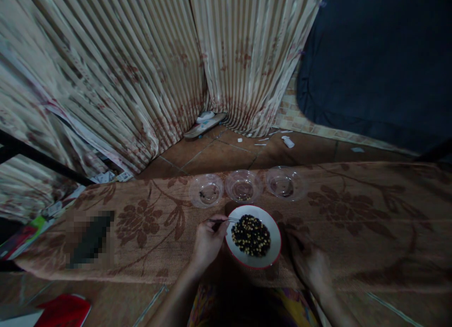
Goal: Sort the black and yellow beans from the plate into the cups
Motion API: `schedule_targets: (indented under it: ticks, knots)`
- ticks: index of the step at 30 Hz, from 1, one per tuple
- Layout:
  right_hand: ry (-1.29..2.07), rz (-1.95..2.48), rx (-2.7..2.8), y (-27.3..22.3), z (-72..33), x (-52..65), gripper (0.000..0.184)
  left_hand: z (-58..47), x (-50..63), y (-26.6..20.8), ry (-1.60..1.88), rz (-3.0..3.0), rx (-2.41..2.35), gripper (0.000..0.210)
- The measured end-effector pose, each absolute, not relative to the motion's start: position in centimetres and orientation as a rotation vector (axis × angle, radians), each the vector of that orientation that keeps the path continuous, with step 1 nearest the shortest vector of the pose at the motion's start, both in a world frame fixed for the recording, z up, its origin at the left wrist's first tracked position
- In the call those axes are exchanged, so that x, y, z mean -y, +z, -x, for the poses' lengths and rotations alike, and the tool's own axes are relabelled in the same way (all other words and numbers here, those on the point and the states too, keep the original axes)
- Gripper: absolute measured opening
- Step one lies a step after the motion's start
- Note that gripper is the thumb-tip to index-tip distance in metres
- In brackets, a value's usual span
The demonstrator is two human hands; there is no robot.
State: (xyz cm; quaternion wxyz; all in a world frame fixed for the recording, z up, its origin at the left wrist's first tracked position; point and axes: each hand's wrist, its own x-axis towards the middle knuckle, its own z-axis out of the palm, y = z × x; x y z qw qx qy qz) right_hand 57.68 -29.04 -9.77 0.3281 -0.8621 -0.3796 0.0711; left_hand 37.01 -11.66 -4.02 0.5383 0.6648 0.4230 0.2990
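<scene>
Between my hands stands a white bowl with a red rim, holding a mix of black and pale yellow beans. My left hand is at the bowl's left rim, its fingers closed on thin metal tweezers. The tips reach over the rim, close to the beans. Right of the bowl, my right hand rests low by the cloth in shadow, dim and slightly blurred, fingers stretched toward the bowl. Behind the bowl are three clear plastic bowls: the left and middle one hold a few beans; the right one's contents are unclear.
A brown flowered cloth covers the long, low surface. A pixelated dark shape lies at its left. Beyond are striped curtains, a tiled floor with scraps, and a dark blue cover. A red item lies at lower left.
</scene>
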Motion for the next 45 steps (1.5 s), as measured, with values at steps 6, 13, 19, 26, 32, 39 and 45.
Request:
schedule_targets:
  ticks: [6, 13, 19, 26, 32, 39, 45]
  knots:
    - [0.224, 2.260, 0.972, -9.9, -57.8, 29.1, 0.039, -37.1, 11.6, -3.5, 0.741, -1.534, -0.982, 0.018]
    - [0.196, 2.279, 0.991, -10.2, -57.9, 29.2, 0.041, -36.9, 10.9, -2.1, 0.834, -1.390, -0.986, 0.016]
    - [0.166, 2.279, 1.007, -11.0, -58.1, 29.4, 0.043, -35.9, 8.3, -0.7, 0.971, -1.374, -1.065, 0.019]
    - [0.146, 2.309, 1.033, -12.0, -58.7, 29.7, 0.044, -34.2, 3.3, -1.0, 1.159, -1.426, -1.160, 0.026]
    - [0.132, 2.257, 1.095, -12.9, -59.3, 29.9, 0.044, -33.4, 3.2, -1.8, 1.169, -1.455, -1.210, 0.027]
    - [0.228, 2.278, 1.013, -11.2, -58.5, 29.5, 0.045, -34.5, 8.6, 0.3, 0.950, -1.441, -1.024, 0.019]
    - [0.217, 2.289, 0.976, -10.5, -58.1, 29.2, 0.045, -36.0, 11.3, -0.3, 0.675, -1.510, -0.920, 0.015]
